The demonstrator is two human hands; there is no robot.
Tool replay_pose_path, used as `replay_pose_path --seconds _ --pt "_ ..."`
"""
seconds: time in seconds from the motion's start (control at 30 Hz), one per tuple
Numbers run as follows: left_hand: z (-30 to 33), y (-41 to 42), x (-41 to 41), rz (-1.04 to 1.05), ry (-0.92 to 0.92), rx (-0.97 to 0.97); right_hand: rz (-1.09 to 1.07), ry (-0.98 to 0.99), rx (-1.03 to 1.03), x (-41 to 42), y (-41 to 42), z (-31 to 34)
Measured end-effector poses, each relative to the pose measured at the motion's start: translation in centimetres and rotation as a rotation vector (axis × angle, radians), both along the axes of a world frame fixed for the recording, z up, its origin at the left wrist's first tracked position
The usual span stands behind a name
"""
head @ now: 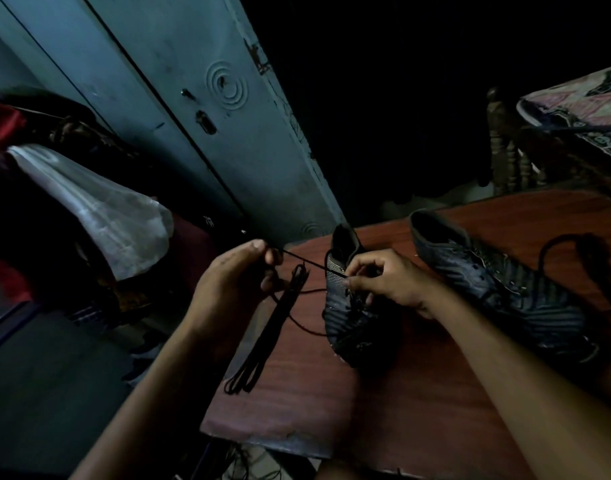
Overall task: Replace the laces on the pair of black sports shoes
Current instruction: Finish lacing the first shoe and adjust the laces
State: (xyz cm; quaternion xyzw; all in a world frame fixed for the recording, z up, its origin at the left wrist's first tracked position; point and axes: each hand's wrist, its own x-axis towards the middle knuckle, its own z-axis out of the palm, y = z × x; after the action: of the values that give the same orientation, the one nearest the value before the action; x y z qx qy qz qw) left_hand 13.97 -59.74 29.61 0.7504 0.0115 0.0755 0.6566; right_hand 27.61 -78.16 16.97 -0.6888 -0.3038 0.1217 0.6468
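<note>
On table [418,393], near shoe [352,306] points toe toward the person.

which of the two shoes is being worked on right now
The shoe nearer the table's left edge: the right hand is at its eyelets and the left hand pulls a lace from it. The other shoe lies untouched.

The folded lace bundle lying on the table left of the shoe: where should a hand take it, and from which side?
Pinch the folded lace bundle near its looped lower end, coming from above on the table's left edge. There the strands lie flat, bunched and parallel on bare wood. Its upper end sits under the left hand and the taut lace running to the shoe, so it is crowded.
</note>
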Motion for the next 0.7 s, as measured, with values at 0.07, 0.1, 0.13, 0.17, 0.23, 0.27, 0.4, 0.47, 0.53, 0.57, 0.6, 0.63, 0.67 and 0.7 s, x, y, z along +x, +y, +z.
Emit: replay_pose_path --seconds 0.07,0.1,0.13,0.17,0.23,0.27,0.4,0.47,0.53,0.57,0.6,0.63,0.67,0.7 --pt "0.2 -0.3 0.4 -0.016 -0.023 0.141 0.013 -0.03 0.104 0.0 0.0 0.7" --pt "0.0 -0.6 0.6 -0.04 -0.023 0.246 0.042 -0.043 0.161 -0.2 -0.1 1.2" --pt "-0.2 -1.0 0.9 -0.075 -0.019 0.359 0.088 -0.04 0.216 -0.5 -0.1 1.7" --pt "-0.4 -1.5 1.1 -0.11 -0.009 0.464 0.137 -0.016 0.266 -0.8 -0.1 2.2" --pt "-0.7 -2.0 1.5 -0.152 0.003 0.623 0.228 0.057 0.323 -1.5 -0.1 3.1" --pt "-0.8 -2.1 1.8 -0.151 0.0 0.681 0.236 0.074 0.315 -1.8 0.0 3.2" --pt "-1.4 -1.3 3.1 -0.139 -0.021 0.764 0.139 0.134 0.326 -1.3 -0.2 2.9" --pt "-1.7 -0.9 3.3 -0.161 -0.065 0.705 0.104 0.214 0.46 -0.9 -0.7 3.1" --pt "-2.4 -0.1 3.3 -0.152 -0.186 0.733 0.099 0.358 0.679 -0.6 -1.2 3.5" --pt "-2.9 0.6 3.3 -0.131 -0.289 0.824 0.095 0.422 0.772 -0.4 -1.5 3.7" --pt "-3.6 1.3 3.4 -0.09 -0.395 0.961 0.09 0.469 0.838 -0.2 -1.7 3.8" --pt "-4.5 2.0 3.5 -0.024 -0.487 1.107 0.091 0.5 0.877 0.0 -1.9 3.9" --pt "-5.6 2.6 3.7 0.047 -0.551 1.215 0.09 0.519 0.901 0.1 -2.0 3.9" --pt "-6.6 3.1 3.9 0.101 -0.571 1.267 0.087 0.533 0.917 0.1 -2.0 3.9"
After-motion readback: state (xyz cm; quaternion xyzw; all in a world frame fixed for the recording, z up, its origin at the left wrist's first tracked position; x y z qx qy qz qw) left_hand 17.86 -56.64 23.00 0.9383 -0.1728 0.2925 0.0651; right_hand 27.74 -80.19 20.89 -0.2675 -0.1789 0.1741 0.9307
